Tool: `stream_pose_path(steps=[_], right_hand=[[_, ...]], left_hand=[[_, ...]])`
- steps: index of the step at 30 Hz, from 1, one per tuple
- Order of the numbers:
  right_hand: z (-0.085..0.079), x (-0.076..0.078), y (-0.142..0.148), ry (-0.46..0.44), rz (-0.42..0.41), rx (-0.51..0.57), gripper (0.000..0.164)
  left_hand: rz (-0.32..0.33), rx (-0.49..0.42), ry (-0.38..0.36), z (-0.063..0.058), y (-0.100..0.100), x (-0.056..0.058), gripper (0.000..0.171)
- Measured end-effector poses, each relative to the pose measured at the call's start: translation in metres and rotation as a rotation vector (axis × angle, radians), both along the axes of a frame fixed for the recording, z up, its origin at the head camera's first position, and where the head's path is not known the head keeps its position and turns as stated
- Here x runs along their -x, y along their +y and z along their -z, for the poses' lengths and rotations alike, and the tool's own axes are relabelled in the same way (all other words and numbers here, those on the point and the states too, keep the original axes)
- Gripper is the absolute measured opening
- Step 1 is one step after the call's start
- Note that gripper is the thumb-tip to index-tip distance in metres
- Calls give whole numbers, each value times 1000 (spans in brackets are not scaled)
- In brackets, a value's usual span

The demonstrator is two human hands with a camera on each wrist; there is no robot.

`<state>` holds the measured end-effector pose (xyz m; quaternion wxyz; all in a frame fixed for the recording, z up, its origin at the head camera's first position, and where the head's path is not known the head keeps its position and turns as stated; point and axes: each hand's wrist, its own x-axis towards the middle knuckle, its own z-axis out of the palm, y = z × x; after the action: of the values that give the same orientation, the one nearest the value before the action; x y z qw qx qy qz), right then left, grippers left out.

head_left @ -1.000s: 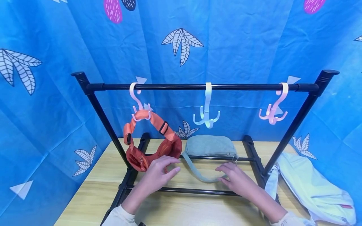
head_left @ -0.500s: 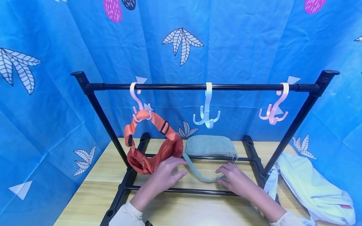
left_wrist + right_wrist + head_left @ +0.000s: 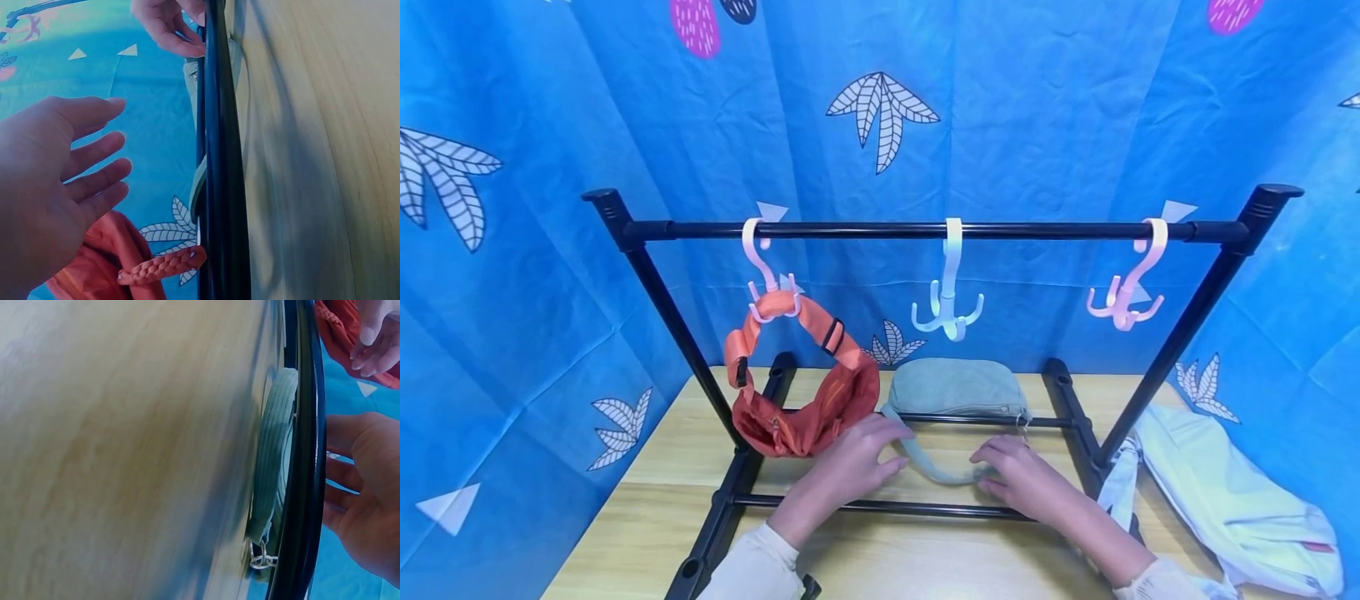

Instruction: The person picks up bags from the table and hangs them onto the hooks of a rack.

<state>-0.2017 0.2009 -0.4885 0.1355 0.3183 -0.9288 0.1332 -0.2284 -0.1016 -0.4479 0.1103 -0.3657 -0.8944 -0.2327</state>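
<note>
A grey-green zip bag point(image 3: 955, 387) lies on the table behind the lower bar of the black rack, its strap point(image 3: 936, 473) looping forward. My left hand point(image 3: 867, 457) reaches in from the left with its fingers apart, fingertips overlapping the strap in the head view. On the other side, my right hand point(image 3: 1022, 475) hovers at the strap's right end, thumb and fingers loosely bent with a gap between them; the strap runs out of sight behind it. Left of my left hand, a red waist bag point(image 3: 808, 429) hangs by its orange belt from a pink hook point(image 3: 767, 283).
The black rack's top rail point(image 3: 865, 231) also carries a light blue hook point(image 3: 949, 292) and another pink hook point(image 3: 1126, 292). A low front bar point(image 3: 932, 508) crosses beneath my hands. On the right, a white bag point(image 3: 1240, 508) lies on the wooden table point(image 3: 647, 500).
My left hand has moved right, from beside the red waist bag toward the green bag's strap. The red bag swung slightly right and back. My right hand has barely moved.
</note>
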Motion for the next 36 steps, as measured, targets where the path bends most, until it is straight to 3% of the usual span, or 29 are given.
stream_pose_path(steps=[8, 25, 31, 36], right_hand=[[0, 3, -2, -59, 2, -18, 32], [4, 6, -3, -73, -12, -39, 31], [6, 7, -4, -80, -16, -43, 31], [8, 5, -4, -68, -29, -32, 30]], left_hand=[[15, 72, -2, 5, 6, 8, 38], [33, 186, 37, 21, 18, 22, 34], [-5, 227, -19, 26, 24, 26, 33], [4, 262, -32, 31, 27, 28, 34]])
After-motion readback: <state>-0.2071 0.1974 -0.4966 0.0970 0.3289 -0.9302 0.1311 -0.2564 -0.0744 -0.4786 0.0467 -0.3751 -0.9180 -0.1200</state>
